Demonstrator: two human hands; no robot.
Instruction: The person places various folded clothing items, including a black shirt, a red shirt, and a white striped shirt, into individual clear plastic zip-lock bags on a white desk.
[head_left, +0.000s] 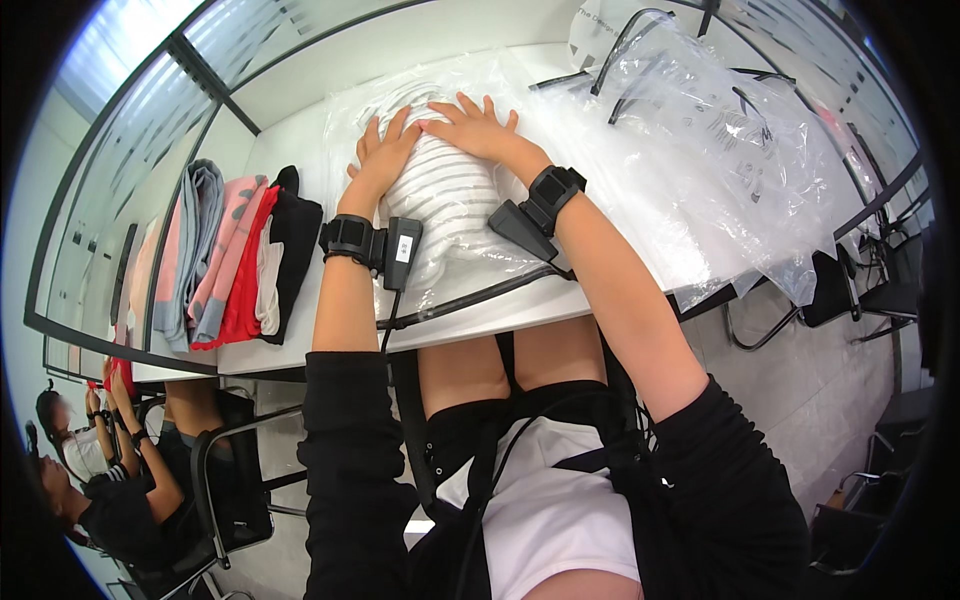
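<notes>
A white-and-grey striped garment (442, 184) lies inside a clear plastic bag (514, 244) on the white table. Both palms press on the bag from above, near its far end. My left hand (388, 154) has its fingers spread over the left side of the stripes. My right hand (476, 129) lies flat at the upper right, fingers apart, its thumb side meeting the left fingertips. Along the bag's near edge runs a black slider strip (480, 296). Neither hand grasps anything; part of the garment is hidden under them.
Folded pink, grey, red and black clothes (232, 255) stand in a row at the left. Clear plastic bags with black strips (697, 150) pile up at the right. Glass partitions (120, 195) edge the table. Two people sit at a neighbouring table at lower left, near a black chair (240, 480).
</notes>
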